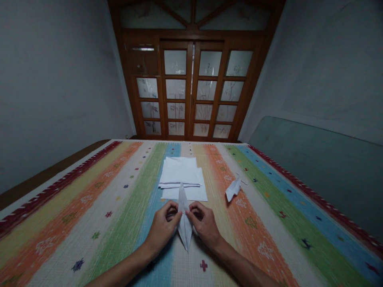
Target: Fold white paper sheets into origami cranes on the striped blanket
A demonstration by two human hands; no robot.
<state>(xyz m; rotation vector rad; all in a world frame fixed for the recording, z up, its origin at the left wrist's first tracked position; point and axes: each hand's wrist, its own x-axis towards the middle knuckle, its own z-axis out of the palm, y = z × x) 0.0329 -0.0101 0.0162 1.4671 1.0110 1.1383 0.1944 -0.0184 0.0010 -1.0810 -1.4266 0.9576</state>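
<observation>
A white sheet of paper folded into a long, narrow diamond (184, 229) stands between my two hands, one point away from me and the other toward me. My left hand (164, 223) pinches its left edge near the middle, thumb and fingers closed. On the opposite edge, my right hand (206, 224) pinches it the same way. A crease runs down the lower half of the paper. Just beyond the far tip lies a stack of white paper sheets (181, 171). To the right, a folded paper crane (233, 189) rests on the cloth.
A striped, patterned cloth (119, 223) covers the table. Wooden doors with glass panes (191, 91) stand past the far edge. Pale walls rise on both sides, and a greenish panel (317, 159) leans along the right.
</observation>
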